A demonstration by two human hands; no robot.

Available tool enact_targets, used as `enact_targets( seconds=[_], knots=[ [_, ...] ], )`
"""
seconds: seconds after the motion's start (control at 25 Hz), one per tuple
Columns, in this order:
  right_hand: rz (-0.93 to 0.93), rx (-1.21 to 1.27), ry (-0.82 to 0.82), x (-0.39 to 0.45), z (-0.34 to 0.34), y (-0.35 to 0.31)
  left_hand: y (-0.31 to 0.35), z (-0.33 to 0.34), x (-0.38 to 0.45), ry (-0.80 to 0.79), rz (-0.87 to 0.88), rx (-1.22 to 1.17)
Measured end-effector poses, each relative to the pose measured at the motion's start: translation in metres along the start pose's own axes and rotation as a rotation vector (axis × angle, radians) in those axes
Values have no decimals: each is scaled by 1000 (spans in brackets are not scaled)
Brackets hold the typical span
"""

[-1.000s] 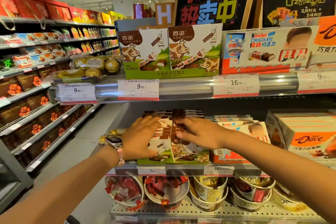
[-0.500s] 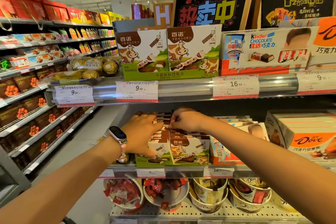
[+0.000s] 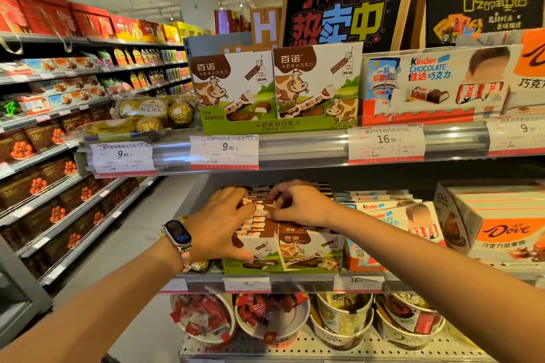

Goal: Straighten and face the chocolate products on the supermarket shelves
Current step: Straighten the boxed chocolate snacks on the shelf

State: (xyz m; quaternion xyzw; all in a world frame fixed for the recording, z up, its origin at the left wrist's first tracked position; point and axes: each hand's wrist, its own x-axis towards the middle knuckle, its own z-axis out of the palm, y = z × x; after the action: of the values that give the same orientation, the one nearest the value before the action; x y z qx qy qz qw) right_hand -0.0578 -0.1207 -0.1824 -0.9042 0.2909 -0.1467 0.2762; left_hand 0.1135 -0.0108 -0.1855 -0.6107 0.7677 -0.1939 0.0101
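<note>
On the middle shelf stand cow-print Bainuo chocolate boxes (image 3: 306, 247) in a green display tray (image 3: 236, 267). My left hand (image 3: 219, 227), with a watch on the wrist, lies against the left side of the boxes, fingers curled over their tops. My right hand (image 3: 300, 205) reaches over the row and pinches the top edge of a box near the back. More Bainuo boxes (image 3: 315, 79) stand upright on the shelf above, faces forward. The rear boxes on the middle shelf are hidden by my hands.
Kinder boxes (image 3: 413, 221) lean beside the Bainuo tray, Dove cartons (image 3: 498, 230) to their right. Ferrero Rocher packs (image 3: 153, 110) lie on the upper shelf's left end. Tubs of wrapped chocolates (image 3: 271, 315) fill the shelf below. An aisle (image 3: 118, 244) opens at left.
The front boxes went from tipped forward to standing upright. Both hands moved from the fronts to the tops further back, and the right hand now pinches a box edge.
</note>
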Motion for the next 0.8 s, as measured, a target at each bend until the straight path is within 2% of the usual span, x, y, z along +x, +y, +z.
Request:
enact_targets(
  seconds=[0.24, 0.36, 0.56, 0.8],
  knots=[
    [-43, -224, -44, 14, 1, -16, 0, 6, -2, 70, -65, -73],
    [-70, -328, -19, 11, 0, -19, 1, 1, -2, 44, -78, 18],
    [8, -139, 53, 2, -20, -11, 2, 2, -3, -7, 11, 150],
    [79, -81, -43, -19, -48, 8, 14, -4, 4, 30, 79, -5]
  ],
)
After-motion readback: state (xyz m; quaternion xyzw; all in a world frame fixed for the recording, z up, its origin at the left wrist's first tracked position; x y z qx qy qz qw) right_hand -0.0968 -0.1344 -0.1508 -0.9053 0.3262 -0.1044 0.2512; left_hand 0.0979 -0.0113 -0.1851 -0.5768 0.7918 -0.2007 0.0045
